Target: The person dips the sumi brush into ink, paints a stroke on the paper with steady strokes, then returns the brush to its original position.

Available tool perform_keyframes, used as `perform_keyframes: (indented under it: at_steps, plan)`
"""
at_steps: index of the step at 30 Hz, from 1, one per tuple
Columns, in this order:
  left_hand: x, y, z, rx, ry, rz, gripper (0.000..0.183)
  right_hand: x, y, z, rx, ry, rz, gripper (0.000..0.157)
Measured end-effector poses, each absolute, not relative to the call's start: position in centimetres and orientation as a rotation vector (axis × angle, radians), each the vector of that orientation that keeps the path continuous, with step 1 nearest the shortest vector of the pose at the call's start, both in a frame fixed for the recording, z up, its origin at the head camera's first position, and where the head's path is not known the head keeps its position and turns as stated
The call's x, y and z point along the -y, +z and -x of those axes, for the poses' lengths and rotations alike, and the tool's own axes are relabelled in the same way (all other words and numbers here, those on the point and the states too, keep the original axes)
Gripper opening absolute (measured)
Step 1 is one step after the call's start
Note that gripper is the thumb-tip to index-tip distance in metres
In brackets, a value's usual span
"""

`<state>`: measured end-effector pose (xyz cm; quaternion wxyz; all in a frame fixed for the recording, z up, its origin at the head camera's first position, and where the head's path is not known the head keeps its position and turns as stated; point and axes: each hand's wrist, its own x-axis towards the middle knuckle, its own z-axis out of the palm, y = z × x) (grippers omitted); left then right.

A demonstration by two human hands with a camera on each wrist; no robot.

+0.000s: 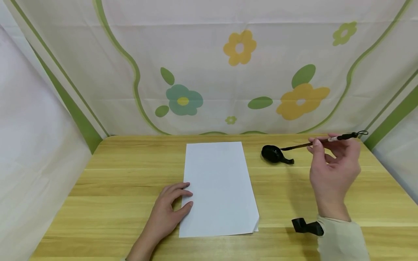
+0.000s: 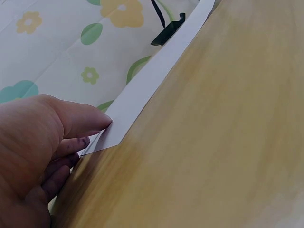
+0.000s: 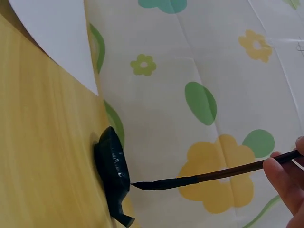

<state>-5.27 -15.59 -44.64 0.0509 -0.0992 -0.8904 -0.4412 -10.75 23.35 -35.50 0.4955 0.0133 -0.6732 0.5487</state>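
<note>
My right hand (image 1: pixel 336 174) pinches a calligraphy brush (image 1: pixel 303 145) by its dark handle, with a black loop at the handle's end. The brush lies nearly level, and its pointed black tip reaches the rim of a small black ink dish (image 1: pixel 272 154) with a stubby stem. In the right wrist view the dark brush hairs (image 3: pixel 164 184) come to a fine point right at the dish. White paper (image 1: pixel 215 188) lies upright in front of me. On its left edge rest the fingertips of my left hand (image 1: pixel 164 214), thumb and fingers spread. Dark smudges mark one fingertip (image 2: pixel 85 141).
A wooden table (image 1: pixel 124 188) carries everything, backed by a white cloth (image 1: pixel 202 47) with printed flowers. The paper's lower right corner is lifted, showing another sheet beneath. A black strap (image 1: pixel 306 227) sticks out from the right sleeve (image 1: pixel 343 239).
</note>
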Motion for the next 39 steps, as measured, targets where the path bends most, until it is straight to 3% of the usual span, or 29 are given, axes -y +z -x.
perform_keyframes:
  at_steps: [39]
  plan:
    - [15.5,-44.2,5.0,2.706,-1.330,0.324,0.026,-23.0,-36.6,10.7,1.659,1.319,0.017,0.026]
